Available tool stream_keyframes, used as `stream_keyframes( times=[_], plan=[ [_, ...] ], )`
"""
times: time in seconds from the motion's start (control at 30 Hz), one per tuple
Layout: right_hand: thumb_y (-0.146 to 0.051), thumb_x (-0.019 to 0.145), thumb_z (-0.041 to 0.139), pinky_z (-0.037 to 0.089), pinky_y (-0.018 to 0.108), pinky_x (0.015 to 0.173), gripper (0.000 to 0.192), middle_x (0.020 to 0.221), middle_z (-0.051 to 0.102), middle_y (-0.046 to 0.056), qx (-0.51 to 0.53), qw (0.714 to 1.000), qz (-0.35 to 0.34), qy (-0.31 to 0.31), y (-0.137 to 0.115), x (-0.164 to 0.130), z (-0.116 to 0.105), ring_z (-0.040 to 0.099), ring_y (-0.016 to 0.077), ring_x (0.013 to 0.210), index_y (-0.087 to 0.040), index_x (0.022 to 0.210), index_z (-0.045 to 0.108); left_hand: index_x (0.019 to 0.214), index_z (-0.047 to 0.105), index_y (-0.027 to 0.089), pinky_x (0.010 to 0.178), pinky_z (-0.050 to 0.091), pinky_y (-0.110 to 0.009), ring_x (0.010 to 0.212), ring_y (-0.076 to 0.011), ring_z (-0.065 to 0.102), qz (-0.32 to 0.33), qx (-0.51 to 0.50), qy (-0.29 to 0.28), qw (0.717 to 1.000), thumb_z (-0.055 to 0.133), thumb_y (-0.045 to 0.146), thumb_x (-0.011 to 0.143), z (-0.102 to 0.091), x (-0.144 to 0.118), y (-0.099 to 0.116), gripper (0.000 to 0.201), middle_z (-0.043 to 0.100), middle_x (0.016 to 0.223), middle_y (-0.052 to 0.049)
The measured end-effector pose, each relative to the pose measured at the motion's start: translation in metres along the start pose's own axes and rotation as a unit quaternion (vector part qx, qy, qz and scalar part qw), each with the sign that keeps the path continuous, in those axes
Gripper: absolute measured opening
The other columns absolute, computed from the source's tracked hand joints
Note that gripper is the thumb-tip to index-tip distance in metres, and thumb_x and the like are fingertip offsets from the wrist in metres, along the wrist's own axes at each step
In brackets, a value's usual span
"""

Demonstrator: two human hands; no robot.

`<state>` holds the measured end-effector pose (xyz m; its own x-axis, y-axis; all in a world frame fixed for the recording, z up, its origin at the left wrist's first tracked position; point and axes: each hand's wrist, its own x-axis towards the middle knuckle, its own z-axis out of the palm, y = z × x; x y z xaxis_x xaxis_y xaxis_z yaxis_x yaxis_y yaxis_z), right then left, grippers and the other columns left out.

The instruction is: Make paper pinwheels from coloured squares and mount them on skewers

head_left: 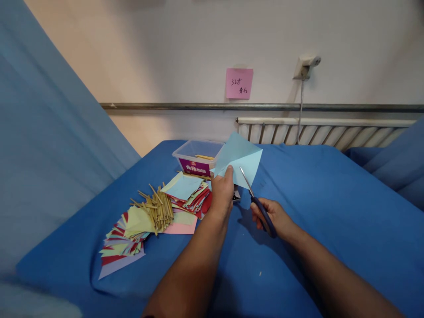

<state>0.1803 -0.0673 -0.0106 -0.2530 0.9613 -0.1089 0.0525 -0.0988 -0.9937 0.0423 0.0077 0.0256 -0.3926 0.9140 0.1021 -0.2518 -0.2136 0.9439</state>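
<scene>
Left hand point(222, 187) closed on the lower left edge of a light-blue paper sheet point(240, 152), thumb pressed flat on its near face; the sheet is held up above the table, tilted, with a crease running across it. Right hand point(273, 215) closed around the dark-blue handles of a pair of scissors point(265, 217), one blade lying over the near face of the paper, the other not visible and presumably behind it. The step in hand appears to be cutting the sheet; the next move would call for a steady left grip, the thumb clear of the blade line, and a squeeze of the handles. Beyond the left wrist, a stack of coloured paper pieces point(195, 196) topped by light blue; behind it, a clear plastic tub point(179, 153) with a purple label, holding a few thin sticks point(204, 157). Farther left, a heap of short tan sticks point(162, 210) beside a fanned pile of cut paper point(124, 240). Beneath all, a blue tablecloth point(338, 207); on the wall, a handwritten pink sticky note point(239, 84) above a metal rail point(185, 106)
</scene>
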Motion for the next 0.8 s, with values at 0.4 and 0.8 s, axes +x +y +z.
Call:
stream_keyframes(
  times=[0.4,0.8],
  plan=[
    [-0.064,0.075,0.063,0.039,0.023,0.042,0.047,0.055,0.053,-0.003,-0.017,1.0,0.015,-0.001,-0.0033,-0.0006,0.0009,0.05,0.0089,0.043,-0.018,0.069,0.053,0.092,0.07,0.015,0.092,0.048,-0.038,0.1,-0.0254,0.066,-0.004,-0.009,-0.012,1.0,0.066,0.036,0.075,-0.0003,-0.0022,0.0024,0.028,0.074,0.091,-0.009],
    [-0.063,0.077,0.062,0.04,0.022,0.044,0.046,0.059,0.058,-0.002,-0.022,0.997,0.013,-0.066,0.0023,-0.0004,-0.0064,0.053,0.0097,0.046,-0.018,0.071,0.053,0.095,0.07,0.012,0.088,0.052,-0.038,0.091,-0.0239,0.069,-0.017,-0.082,0.038,0.996,0.072,0.032,0.07,-0.005,0.0073,0.0066,0.032,0.074,0.096,-0.01]
  ],
)
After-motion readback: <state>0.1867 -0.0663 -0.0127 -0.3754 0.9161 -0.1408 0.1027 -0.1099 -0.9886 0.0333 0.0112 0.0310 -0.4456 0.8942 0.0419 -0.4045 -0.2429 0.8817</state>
